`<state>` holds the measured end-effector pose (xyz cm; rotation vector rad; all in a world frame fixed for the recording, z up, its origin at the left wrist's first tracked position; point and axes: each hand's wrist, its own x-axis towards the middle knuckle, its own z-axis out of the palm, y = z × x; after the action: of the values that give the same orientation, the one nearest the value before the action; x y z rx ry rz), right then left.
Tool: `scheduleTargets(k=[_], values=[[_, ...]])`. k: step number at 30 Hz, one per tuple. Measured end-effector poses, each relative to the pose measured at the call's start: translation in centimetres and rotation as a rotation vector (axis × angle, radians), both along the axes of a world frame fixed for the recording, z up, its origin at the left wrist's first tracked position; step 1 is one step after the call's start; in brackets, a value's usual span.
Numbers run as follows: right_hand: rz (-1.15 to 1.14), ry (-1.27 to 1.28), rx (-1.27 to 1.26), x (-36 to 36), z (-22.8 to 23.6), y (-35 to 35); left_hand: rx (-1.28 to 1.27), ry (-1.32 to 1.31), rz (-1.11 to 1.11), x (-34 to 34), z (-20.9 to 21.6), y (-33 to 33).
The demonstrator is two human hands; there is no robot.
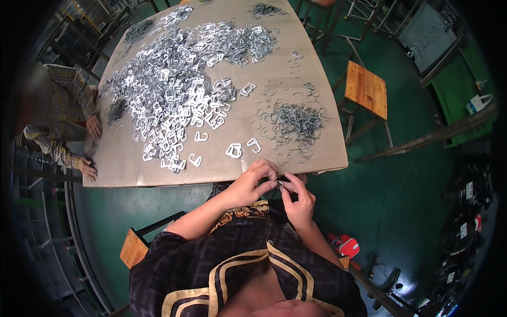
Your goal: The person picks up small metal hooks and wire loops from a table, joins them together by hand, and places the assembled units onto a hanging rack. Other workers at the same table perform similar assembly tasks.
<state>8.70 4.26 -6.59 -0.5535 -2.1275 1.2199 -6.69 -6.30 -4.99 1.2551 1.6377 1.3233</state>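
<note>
Broadly, a brown table (245, 116) spreads ahead, heaped on the left with silvery hooks (174, 79) and, near right, thin wire clips (298, 122). At its near edge, my left hand (253, 182) and right hand (300, 201) pinch a small metal piece (280, 183), fingertips closed on it; I seem to be working it two-handed, which next calls for steady pressure.

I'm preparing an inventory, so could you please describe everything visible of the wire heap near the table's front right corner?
The wire heap looks like dark grey metal: thin, curved pieces, tangled densely in the middle and scattered loosely around the edges. Its central pieces can't be told apart. It lies on the brown tabletop, to the right of the larger heap of silvery hooks. Neither the person's left hand nor right hand touches it.
</note>
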Motion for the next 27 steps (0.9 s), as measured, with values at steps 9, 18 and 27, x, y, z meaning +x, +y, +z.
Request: scheduleTargets(k=[9,18,27], values=[[0.041,0.015,0.089,-0.7,-0.2,-0.7,-0.019,0.1,0.119,0.3,-0.2,-1.4],[0.044,0.111,0.083,-1.8,-1.1,1.1,0.079,-0.059,0.08,1.4,0.1,-2.6],[0.263,-0.263,0.395,-13.5,-4.0,3.1,0.037,0.03,0.009,1.8,-0.7,-3.4]])
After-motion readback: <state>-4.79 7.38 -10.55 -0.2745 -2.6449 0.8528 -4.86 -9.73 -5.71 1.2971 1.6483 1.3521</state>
